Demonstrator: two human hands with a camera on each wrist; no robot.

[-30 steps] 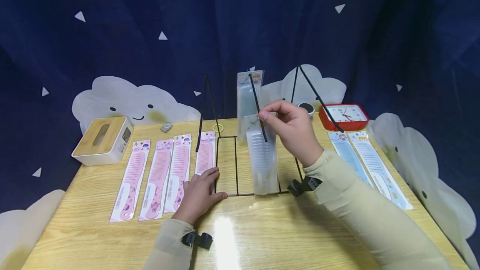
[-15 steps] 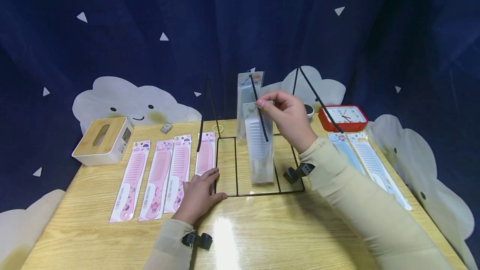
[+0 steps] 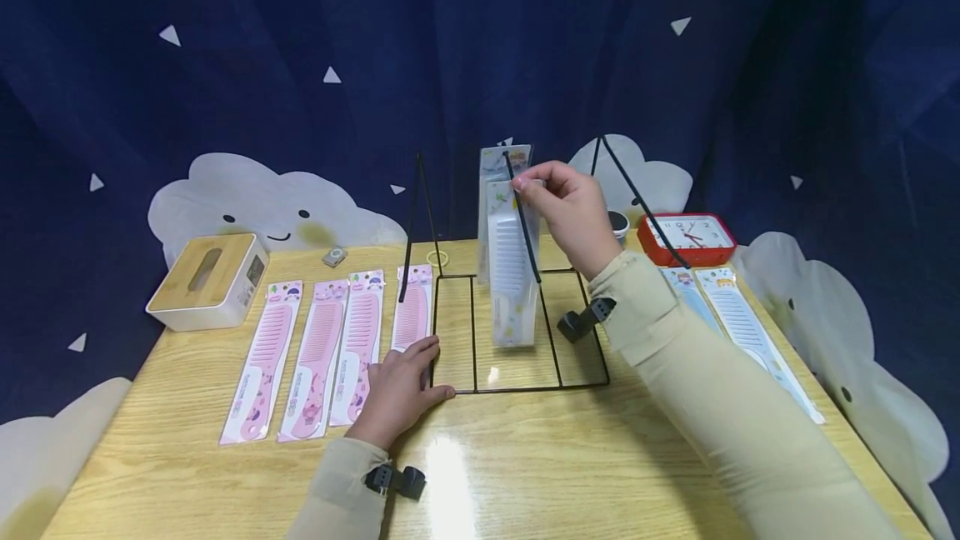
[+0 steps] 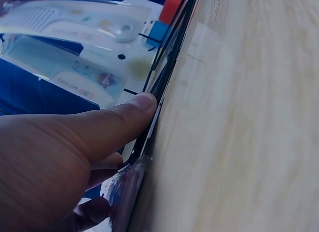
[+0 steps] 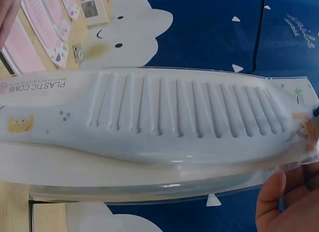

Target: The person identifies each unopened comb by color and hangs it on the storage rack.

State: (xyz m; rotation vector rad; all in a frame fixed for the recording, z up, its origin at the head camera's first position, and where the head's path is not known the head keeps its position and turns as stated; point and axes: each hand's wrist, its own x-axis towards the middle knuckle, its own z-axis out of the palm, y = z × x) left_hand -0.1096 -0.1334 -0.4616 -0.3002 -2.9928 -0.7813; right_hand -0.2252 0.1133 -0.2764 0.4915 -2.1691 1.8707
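Note:
My right hand (image 3: pixel 564 208) pinches the top of a packaged pale blue comb (image 3: pixel 511 273) and holds it upright against the middle hook of a black wire rack (image 3: pixel 517 332). Another packaged blue comb (image 3: pixel 498 169) hangs on that hook behind it. In the right wrist view the held comb (image 5: pixel 164 117) fills the frame, with my fingertips (image 5: pixel 281 199) at its top end. My left hand (image 3: pixel 399 390) lies on the table with its fingers on the rack's front left corner; the left wrist view shows the thumb (image 4: pixel 112 123) pressed to the wire frame (image 4: pixel 164 77).
Several packaged pink combs (image 3: pixel 322 348) lie in a row left of the rack. Two blue ones (image 3: pixel 738 323) lie at the right. A wooden-topped tissue box (image 3: pixel 208 280) stands at the back left, a red clock (image 3: pixel 686 236) at the back right.
My right hand has lifted the packaged blue comb up and back along the middle hook, toward the comb hanging there. The left hand has stayed put.

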